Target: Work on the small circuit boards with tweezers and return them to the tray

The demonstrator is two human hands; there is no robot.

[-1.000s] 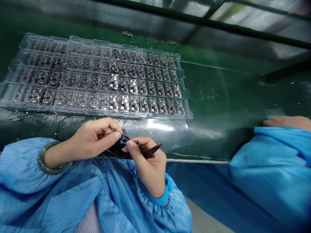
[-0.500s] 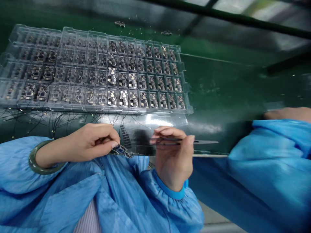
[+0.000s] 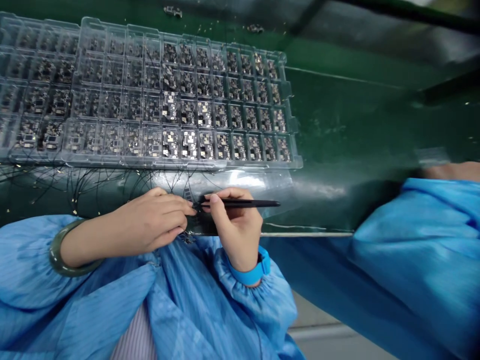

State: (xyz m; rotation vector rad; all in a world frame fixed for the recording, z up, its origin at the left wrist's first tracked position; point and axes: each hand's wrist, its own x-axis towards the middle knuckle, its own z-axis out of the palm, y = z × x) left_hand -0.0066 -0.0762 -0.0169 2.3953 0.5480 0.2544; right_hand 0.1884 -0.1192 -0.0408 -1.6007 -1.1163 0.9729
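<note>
My left hand (image 3: 150,222), wearing a green bangle, is closed with its fingertips at a strip of small black patches (image 3: 188,194). A small circuit board (image 3: 186,238) pokes out below its fingers, mostly hidden by the palm. Black tweezers (image 3: 247,203) are pinched between the thumb and fingers of my right hand (image 3: 238,220). Their tips point left and meet my left fingertips at the dark patches; what lies between them is too small to make out.
Clear plastic trays (image 3: 180,162) full of circuit boards lie beyond my hands. Thin black wires (image 3: 86,182) spread along their front edge. Two loose parts, one a small metal piece (image 3: 173,11), lie at the back. A co-worker's blue sleeve (image 3: 431,235) is at the right.
My right hand has turned and moved left, bringing the tweezers to my left fingertips. My left hand has shifted right and rolled palm down over the circuit board. The view has shifted slightly.
</note>
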